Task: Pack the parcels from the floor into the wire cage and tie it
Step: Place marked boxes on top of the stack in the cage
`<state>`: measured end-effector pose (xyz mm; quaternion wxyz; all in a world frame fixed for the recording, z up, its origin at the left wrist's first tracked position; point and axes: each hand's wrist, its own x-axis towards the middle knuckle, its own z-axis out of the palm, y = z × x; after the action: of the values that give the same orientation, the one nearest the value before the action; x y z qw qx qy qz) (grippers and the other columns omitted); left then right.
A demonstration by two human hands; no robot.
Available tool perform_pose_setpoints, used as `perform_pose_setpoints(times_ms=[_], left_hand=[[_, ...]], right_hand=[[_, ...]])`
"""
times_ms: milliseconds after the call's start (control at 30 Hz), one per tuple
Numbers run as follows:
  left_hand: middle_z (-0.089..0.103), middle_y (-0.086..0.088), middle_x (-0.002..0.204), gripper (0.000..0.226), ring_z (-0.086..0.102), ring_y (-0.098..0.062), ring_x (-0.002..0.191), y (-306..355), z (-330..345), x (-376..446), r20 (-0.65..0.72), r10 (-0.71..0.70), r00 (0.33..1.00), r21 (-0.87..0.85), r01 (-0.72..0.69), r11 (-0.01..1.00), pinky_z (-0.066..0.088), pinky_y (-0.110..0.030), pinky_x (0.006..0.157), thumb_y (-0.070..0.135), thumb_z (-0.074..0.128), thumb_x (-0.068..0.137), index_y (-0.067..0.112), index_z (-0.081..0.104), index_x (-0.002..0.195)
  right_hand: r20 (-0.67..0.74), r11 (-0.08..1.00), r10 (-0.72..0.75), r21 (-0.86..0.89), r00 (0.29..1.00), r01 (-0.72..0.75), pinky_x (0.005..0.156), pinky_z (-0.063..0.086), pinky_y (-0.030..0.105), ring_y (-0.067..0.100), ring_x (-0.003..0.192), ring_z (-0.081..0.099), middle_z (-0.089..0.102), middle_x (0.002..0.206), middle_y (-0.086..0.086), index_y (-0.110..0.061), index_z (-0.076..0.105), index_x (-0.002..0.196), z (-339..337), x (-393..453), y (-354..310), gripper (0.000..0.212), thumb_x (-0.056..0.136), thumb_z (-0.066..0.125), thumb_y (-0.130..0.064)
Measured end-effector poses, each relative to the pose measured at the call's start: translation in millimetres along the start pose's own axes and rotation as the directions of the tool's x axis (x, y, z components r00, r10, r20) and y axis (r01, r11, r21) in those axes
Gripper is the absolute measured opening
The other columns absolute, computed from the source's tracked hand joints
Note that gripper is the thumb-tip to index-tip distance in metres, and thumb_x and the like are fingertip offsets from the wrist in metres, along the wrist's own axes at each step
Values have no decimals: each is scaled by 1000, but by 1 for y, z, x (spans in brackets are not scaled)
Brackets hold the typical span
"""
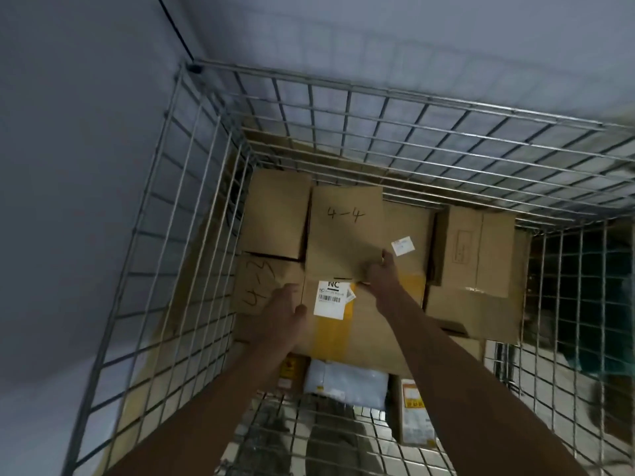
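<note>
Both hands grip the labelled box (343, 324) inside the cage (192, 187): left hand (278, 314) on its left edge, right hand (381, 276) at its far edge. Other boxes (275, 211) crowd around it.

Two bare forearms, no sleeves, watch or gloves seen. Left hand (279, 312) at 7 o'clock, right hand (381, 274) near centre; arms enter from 6 o'clock.

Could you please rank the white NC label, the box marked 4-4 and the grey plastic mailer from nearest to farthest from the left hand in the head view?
From the left hand:
1. White NC label, just to its right on the yellow-taped box.
2. Box marked 4-4, beyond it toward the cage's back.
3. Grey plastic mailer, lower down, under the yellow-taped box's near edge.
</note>
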<state>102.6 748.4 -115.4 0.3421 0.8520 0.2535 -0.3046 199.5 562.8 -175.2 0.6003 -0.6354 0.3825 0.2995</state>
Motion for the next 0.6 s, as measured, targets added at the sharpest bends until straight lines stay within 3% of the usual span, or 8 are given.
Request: perform_pose_setpoints(times_ms=[100,200,300,367,500,533,600], left_hand=[[58,-6,141,45,65,-20,107,-8,11,25,10,48,999,-1,-48,999,54,-32,85,23,53,103,23,48,148],[57,-4,141,45,65,-24,109,-12,15,37,40,110,993,85,-113,990,56,-41,89,26,53,102,25,47,147],[52,-2,146,48,60,-24,119,-16,8,41,45,232,972,296,-234,926,57,-43,87,28,52,102,23,43,149],[38,-3,157,58,50,-24,135,-25,2,44,122,323,939,483,-340,807,56,-43,92,32,54,100,21,35,154],[0,-6,169,86,19,-32,150,-48,-10,54,339,391,856,783,-487,387,51,-46,102,43,66,92,24,17,159],[-7,-6,170,89,12,-34,152,-51,-11,57,353,403,845,799,-496,341,50,-45,103,43,67,92,25,13,160],[-19,-4,169,93,0,-37,155,-54,-13,61,362,406,839,781,-511,359,44,-49,112,43,67,93,27,6,162]], right_hand=[[30,986,-38,-161,999,42,98,55,52,21,103,56,49,135,5,-21,26,156,-2,22,8,63,97,42,-5],[50,932,-81,-349,995,93,93,53,48,29,115,53,49,140,10,-20,21,157,-8,31,18,71,93,51,-23],[-11,945,-1,-328,1000,-3,94,55,53,32,115,53,48,134,11,-13,23,154,-4,26,25,66,95,51,-20],[-94,959,13,-281,995,-39,96,55,54,35,116,53,50,134,14,-10,30,150,-1,21,36,59,94,50,-11],[-202,994,-10,-108,979,-12,96,56,53,30,110,57,55,127,9,-16,34,150,2,19,57,61,93,52,-8],[-227,997,-21,-75,974,4,95,56,53,27,105,59,56,122,7,-16,34,151,2,21,60,60,94,54,-10],[-256,998,-44,-50,966,32,93,57,54,22,93,60,57,113,5,-15,35,150,4,25,62,58,95,55,-13]])
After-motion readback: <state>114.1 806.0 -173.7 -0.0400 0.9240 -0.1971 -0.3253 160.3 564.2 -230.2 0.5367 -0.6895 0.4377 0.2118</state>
